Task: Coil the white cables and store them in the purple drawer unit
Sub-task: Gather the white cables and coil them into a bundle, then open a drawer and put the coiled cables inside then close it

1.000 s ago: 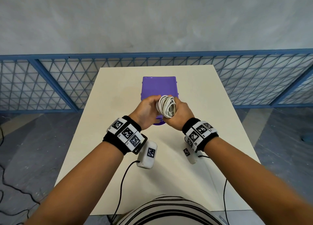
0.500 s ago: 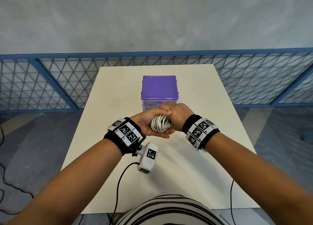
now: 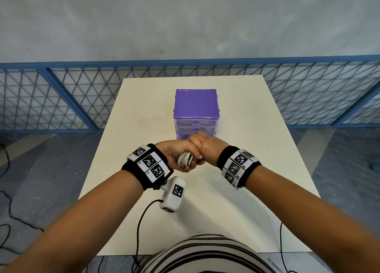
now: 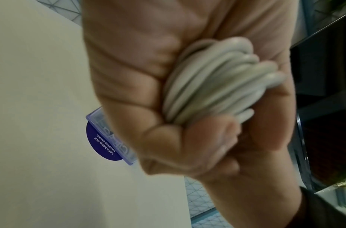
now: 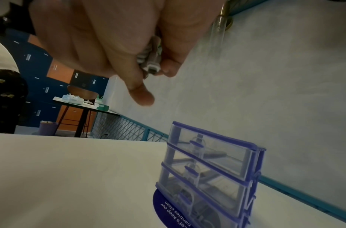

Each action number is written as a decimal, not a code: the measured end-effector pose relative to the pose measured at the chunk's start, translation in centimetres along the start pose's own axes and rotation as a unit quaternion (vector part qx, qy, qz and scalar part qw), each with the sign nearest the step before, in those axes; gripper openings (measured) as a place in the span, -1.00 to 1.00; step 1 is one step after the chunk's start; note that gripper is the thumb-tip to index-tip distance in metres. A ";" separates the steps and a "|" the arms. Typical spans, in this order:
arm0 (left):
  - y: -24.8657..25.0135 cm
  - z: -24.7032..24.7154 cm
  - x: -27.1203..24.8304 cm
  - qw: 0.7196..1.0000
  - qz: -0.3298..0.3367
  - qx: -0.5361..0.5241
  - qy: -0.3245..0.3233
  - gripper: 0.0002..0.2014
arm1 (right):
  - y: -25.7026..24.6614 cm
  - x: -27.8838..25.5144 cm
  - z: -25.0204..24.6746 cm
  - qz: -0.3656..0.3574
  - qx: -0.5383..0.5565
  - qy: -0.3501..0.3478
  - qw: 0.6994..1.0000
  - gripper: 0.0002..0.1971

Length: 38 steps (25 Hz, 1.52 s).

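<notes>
Curling tight round the white cable coil (image 4: 217,86), the left hand's fingers (image 4: 129,86) grip the bundle at frame centre, while the right hand (image 3: 207,149) pinches the cable's plug end (image 5: 151,67) between thumb and fingertip, seen only from the right wrist. Both hands have dropped lower since the earlier frames, uncovering the purple drawer unit (image 3: 196,112) just above them, drawers closed, on the cream table (image 3: 257,139).

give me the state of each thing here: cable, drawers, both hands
white cable: coiled, held above the table
cable's plug end: pinched in right hand
purple drawer unit with clear drawers: upright, all drawers closed
left hand: gripping the coil
right hand: curled on the plug end
</notes>
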<state>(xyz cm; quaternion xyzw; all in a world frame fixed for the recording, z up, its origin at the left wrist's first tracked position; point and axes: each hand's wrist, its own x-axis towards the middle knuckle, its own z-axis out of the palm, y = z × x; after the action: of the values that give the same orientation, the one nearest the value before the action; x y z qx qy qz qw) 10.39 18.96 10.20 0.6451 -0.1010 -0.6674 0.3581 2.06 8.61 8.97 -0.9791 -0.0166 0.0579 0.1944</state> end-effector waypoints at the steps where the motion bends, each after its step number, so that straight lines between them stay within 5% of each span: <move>1: -0.2 -0.1 0.0 1.000 0.009 0.012 0.025 -0.85 | 0.0 0.3 0.2 -0.003 -0.009 -0.006 1.000 -0.65; 6: -1.0 0.0 0.7 0.989 0.054 0.039 0.135 -0.76 | 0.5 1.8 1.2 0.034 0.014 -0.023 0.999 -0.46; 10: -0.7 -0.3 1.4 0.974 0.084 -0.028 0.207 -0.80 | 1.8 3.1 1.5 0.140 0.168 0.104 0.970 -0.55; 14: -0.3 -2.0 2.0 0.960 0.099 -0.060 0.255 -0.82 | 4.1 5.3 2.2 0.280 0.297 0.186 0.894 -0.83; 19: -0.2 -3.3 2.8 0.957 0.098 -0.075 0.262 -0.80 | 6.1 8.5 3.5 0.424 0.471 0.177 0.753 -0.65; 29: -0.6 -4.2 3.2 0.961 0.070 -0.071 0.257 -0.79 | 5.6 10.3 4.0 0.448 0.661 0.206 0.566 -0.69; 38: 0.0 -1.4 1.5 0.963 0.143 -0.052 0.221 -0.79 | 3.0 4.6 5.8 0.449 0.615 0.127 0.635 -0.79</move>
<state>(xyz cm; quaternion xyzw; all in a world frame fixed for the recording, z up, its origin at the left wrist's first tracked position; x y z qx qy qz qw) 11.89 18.49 8.83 0.7362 -0.0753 -0.4542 0.4959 5.95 8.32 2.03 -0.5170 0.4894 0.0102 0.7022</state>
